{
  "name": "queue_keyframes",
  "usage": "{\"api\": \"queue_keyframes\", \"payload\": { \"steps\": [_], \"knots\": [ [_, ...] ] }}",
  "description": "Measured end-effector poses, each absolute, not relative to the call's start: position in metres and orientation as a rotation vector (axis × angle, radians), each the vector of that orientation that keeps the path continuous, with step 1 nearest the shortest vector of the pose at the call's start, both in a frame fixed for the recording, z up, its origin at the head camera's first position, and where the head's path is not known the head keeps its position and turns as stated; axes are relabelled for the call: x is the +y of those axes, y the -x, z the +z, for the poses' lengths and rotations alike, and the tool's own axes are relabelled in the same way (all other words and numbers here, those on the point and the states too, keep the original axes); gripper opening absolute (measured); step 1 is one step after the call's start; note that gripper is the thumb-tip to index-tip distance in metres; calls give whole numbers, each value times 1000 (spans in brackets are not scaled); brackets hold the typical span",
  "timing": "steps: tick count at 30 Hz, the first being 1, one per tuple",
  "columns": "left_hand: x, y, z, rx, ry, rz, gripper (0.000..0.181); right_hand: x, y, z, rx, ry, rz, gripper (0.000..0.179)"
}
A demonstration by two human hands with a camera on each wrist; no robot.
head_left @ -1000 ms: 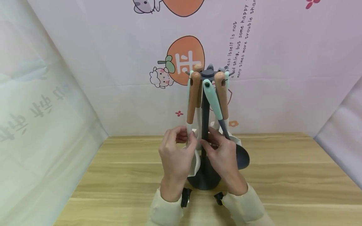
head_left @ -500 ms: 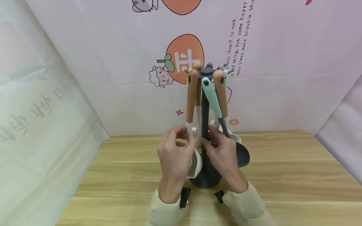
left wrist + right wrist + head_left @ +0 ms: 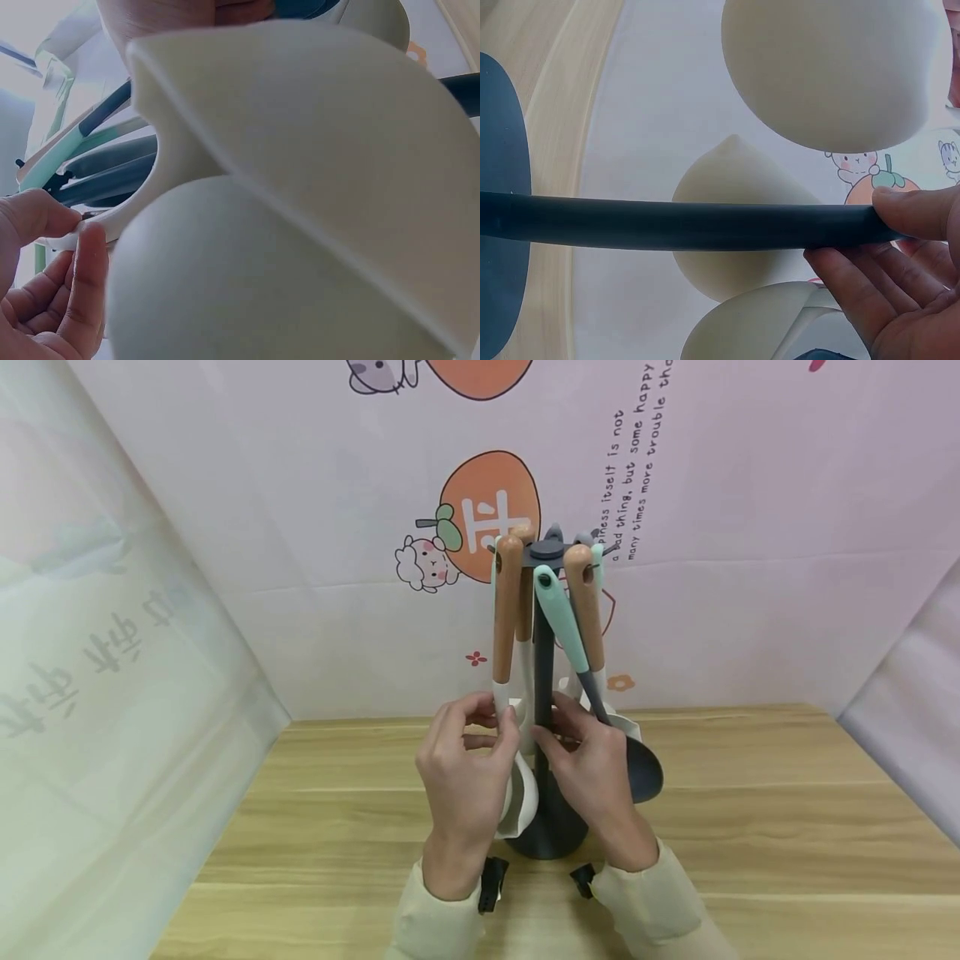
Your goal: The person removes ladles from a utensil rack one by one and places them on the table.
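Note:
A black utensil stand (image 3: 543,668) stands upright on the table, hung with several kitchen tools. My left hand (image 3: 465,768) pinches the white neck of a ladle (image 3: 507,610) with a wooden handle, at the stand's left side. The ladle's handle top lies close to a hook; whether it still hangs there I cannot tell. Its white bowl (image 3: 315,135) fills much of the left wrist view, fingers (image 3: 84,300) beyond it. My right hand (image 3: 592,768) holds the stand's pole between thumb and fingers; the right wrist view shows this grip on the pole (image 3: 645,225).
A mint-handled tool with a dark bowl (image 3: 643,772) hangs tilted at the front right. Beside it is another wooden-handled tool (image 3: 587,610). More white tools hang behind. The stand's round base (image 3: 547,839) rests on the wooden table (image 3: 337,827), before a printed cloth backdrop (image 3: 337,635).
The ladle's handle top has shifted slightly up and left relative to the stand, and its bowl has turned a little to the right. My right hand stays on the pole.

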State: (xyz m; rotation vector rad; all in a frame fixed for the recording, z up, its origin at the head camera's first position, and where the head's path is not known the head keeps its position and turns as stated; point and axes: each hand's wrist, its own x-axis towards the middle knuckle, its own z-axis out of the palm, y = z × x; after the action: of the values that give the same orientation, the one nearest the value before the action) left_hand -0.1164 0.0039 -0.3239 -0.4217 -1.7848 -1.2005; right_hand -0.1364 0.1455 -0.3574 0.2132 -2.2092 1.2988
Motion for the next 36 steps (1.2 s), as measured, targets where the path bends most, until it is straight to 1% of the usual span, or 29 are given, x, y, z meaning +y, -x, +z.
{"api": "queue_keyframes", "payload": {
  "steps": [15,23,36],
  "knots": [
    [3,114,-323,-1773,414,-1214,16,146,136,-359,-2212,-219,1303,38],
    [0,111,-321,-1806,419,-1198,24,147,137,-360,-2215,-225,1294,39],
    [-11,101,-310,-1976,411,-1295,18,148,137,-358,-2223,-239,1289,39]
  ]
}}
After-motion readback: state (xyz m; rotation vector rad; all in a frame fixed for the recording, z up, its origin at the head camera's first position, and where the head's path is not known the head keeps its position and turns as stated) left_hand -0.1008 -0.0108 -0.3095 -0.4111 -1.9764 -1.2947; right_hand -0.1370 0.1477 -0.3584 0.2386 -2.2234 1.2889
